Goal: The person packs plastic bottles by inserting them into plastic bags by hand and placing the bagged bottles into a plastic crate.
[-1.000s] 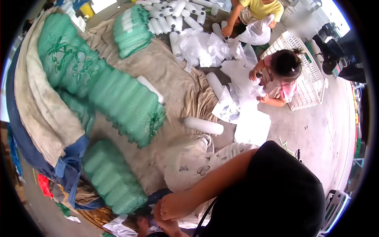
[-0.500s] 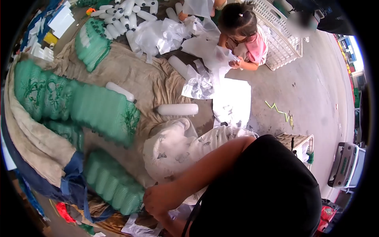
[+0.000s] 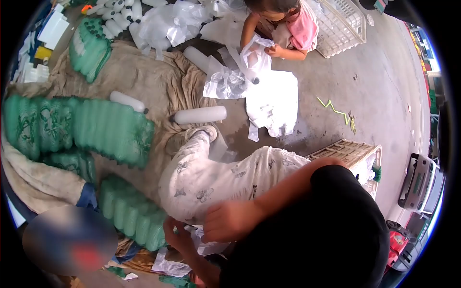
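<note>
Beside the lower green net bundle (image 3: 132, 211), my left hand (image 3: 181, 237) has its fingers closed at the bundle's end, with a tiny pale bit showing between them. My right hand (image 3: 225, 221), slightly blurred, is curled just right of it, in front of my patterned white trousers (image 3: 230, 177); what it holds is hidden. Crumpled clear plastic (image 3: 170, 266) lies below my hands. Further left a long green net bundle (image 3: 113, 129) rests on a brown cloth (image 3: 139, 72). Two loose white bottles, one nearer the bundle (image 3: 127, 102) and one near my foot (image 3: 200, 115), lie there too.
At the top, another person (image 3: 283, 24) holds a plastic bag round a bottle. White bags (image 3: 273, 103) lie on the floor below. Crates stand at the upper right (image 3: 338, 29) and by my arm (image 3: 343, 149). A blurred patch (image 3: 69, 240) covers the lower left.
The view has shifted, so the scene sits further up and left. My hands have moved apart, the right one back from the bundle. The other person now holds a bag around a bottle.
</note>
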A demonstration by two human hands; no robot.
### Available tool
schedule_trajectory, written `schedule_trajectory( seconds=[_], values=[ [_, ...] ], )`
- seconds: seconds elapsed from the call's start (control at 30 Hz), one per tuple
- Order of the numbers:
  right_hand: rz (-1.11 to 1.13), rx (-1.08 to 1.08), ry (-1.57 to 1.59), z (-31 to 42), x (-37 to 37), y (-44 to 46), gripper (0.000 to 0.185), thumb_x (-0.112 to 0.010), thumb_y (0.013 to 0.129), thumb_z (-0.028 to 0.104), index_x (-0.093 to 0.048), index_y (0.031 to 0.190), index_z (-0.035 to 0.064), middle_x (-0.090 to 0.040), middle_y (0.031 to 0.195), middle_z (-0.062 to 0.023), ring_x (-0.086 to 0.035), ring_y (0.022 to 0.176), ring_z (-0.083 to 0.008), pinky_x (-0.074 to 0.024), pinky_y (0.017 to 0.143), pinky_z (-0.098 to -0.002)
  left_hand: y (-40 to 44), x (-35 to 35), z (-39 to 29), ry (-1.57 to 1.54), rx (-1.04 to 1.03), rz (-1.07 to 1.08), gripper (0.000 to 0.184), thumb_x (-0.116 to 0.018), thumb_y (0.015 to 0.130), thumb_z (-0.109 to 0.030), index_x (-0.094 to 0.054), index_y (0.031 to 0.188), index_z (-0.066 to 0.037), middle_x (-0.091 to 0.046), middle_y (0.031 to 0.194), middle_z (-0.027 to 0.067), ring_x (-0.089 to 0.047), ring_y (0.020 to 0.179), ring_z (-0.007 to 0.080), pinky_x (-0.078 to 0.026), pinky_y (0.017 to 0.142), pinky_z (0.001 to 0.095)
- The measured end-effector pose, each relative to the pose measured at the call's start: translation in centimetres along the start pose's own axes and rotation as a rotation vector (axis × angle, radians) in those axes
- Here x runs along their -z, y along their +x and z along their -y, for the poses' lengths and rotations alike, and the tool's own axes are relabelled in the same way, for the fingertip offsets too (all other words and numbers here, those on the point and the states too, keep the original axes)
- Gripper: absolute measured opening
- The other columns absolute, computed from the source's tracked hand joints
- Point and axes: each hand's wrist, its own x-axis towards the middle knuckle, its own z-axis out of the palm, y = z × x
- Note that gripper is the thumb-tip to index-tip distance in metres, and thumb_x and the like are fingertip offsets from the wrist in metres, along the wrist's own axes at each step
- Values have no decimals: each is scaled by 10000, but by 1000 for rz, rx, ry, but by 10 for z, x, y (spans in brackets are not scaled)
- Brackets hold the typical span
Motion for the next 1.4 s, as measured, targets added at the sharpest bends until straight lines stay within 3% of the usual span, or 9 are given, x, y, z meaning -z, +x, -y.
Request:
schedule_trajectory(
  seconds=[0.17,0.37,0.57,0.77,1.0,1.07,1.13,1.23,1.4],
  values=[
    [70,66,-354,-11,34,4,168,-563,801,124,-606,941,42,-591,835,-55,-596,751,-208,-474,675,-329,-1,-12,10,-66,-33,-82,185,-525,850,-37,-617,1005,7,-647,929,129,-626,836,220,-493,677,307],
    [-10,-1095,-541,-104,90,-77,155,-532,828,227,-606,926,132,-634,789,-75,-611,726,-284,-481,637,-381,-1,-14,5,-205,134,-136,178,-523,838,-28,-629,979,-5,-654,912,110,-636,804,210,-491,678,307],
    [81,-1174,-415,-93,70,-84,177,-566,815,254,-616,944,142,-645,817,-99,-617,774,-311,-488,663,-401,-4,-14,1,-180,133,-236,169,-530,827,-33,-634,958,-16,-652,891,120,-638,777,231,-490,676,312],
    [-135,-660,-337,-112,67,-42,327,-546,759,-10,-537,1080,52,-520,1014,-80,-558,717,-162,-459,593,-277,-40,-7,-14,-234,171,-315,241,-538,848,-135,-583,1084,-114,-632,949,94,-618,829,294,-490,694,368],
    [225,-260,-304,-64,26,40,365,-419,864,50,-478,1222,19,-411,1286,-201,-395,1199,-352,-303,1009,-399,-73,-16,-8,-393,164,-462,274,-552,833,-107,-576,1106,-122,-619,999,97,-613,825,289,-485,687,370],
    [291,-293,-240,-46,31,50,439,-521,826,114,-462,1256,44,-366,1333,-207,-375,1207,-382,-285,1025,-395,-76,-22,-10,-480,272,-387,296,-567,826,-102,-581,1121,-123,-623,1003,87,-623,807,254,-494,680,345],
    [371,-182,-492,-23,32,58,592,-659,739,239,-451,1273,89,-327,1371,-173,-309,1258,-408,-189,1042,-554,-72,-22,-11,-452,187,-382,303,-563,834,-82,-578,1134,-120,-632,965,70,-637,808,184,-501,690,294],
    [431,91,-757,-1,28,87,534,-666,730,281,-513,1222,144,-409,1325,-81,-328,1283,-279,-145,1042,-605,-63,-13,-11,-447,107,-361,336,-594,807,-68,-580,1138,-125,-630,972,78,-637,809,199,-501,676,298],
    [548,109,-804,-63,26,96,371,-628,755,285,-580,1099,156,-509,1210,-24,-400,1227,-191,-151,1060,-566,-12,-12,10,-394,46,-445,325,-599,795,-50,-581,1109,-133,-641,968,81,-646,725,196,-504,642,308]
  ],
)
